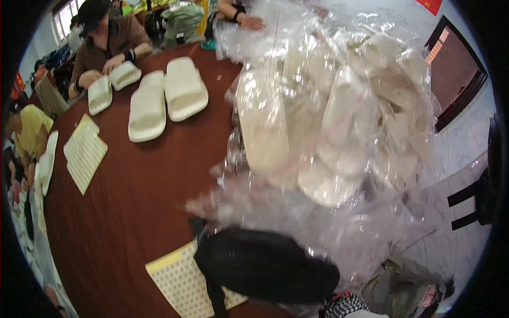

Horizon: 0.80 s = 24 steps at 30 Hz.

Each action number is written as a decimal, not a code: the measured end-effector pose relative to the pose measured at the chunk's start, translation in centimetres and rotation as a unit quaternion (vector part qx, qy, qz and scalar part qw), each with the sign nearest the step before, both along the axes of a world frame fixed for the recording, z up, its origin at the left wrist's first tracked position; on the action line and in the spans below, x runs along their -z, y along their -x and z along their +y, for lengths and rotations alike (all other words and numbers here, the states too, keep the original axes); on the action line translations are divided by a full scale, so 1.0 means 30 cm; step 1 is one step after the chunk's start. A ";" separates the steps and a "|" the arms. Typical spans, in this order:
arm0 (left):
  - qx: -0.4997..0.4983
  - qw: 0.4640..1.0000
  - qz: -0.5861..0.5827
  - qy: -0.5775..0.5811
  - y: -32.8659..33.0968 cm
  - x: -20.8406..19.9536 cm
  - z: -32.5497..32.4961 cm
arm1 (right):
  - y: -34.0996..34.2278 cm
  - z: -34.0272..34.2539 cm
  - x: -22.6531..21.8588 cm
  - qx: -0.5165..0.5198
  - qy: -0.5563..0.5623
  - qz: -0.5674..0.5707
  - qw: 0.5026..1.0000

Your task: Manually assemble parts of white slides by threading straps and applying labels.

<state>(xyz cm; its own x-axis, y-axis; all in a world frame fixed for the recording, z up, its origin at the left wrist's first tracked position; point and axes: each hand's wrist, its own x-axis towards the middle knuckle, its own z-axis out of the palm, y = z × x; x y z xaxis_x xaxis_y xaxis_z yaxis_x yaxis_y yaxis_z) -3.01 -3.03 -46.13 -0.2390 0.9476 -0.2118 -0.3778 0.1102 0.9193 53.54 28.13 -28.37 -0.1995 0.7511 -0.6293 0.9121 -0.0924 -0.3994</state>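
Neither of my hands shows. Before me on the dark red-brown table (175, 180), a black bag (265, 265) with a strap lies partly over a yellow-edged sheet of small printed labels (180, 278). A large pile of cream slides in clear plastic bags (265, 122) covers the table's right side. The bags' near edge is blurred. Beyond the middle, a pair of cream slides (147, 108) lies unbagged. A black-and-white checked cloth (347, 305) appears at the lower edge; I cannot tell whether it is a sleeve.
Across the table, a person in brown (119, 40) has both hands by smaller cream slides (101, 95). Another person's hand (252, 22) rests on the bagged pile. A second label sheet (85, 153) lies left. A dark chair (477, 196) stands at right on pale tiles.
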 end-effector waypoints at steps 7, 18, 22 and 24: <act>-0.002 0.998 0.066 0.002 -0.047 -0.030 -0.388 | -0.046 -0.339 0.004 -0.016 0.029 0.003 0.999; 0.028 0.983 0.173 -0.052 -0.017 0.002 -0.148 | -0.048 -0.250 -0.042 0.000 0.018 0.011 1.000; 0.027 0.975 0.210 -0.071 0.007 0.044 0.099 | -0.011 -0.010 -0.061 -0.004 0.013 0.011 1.000; 0.030 0.972 0.222 -0.066 -0.004 0.054 0.127 | -0.014 0.032 -0.077 -0.005 0.024 0.006 1.000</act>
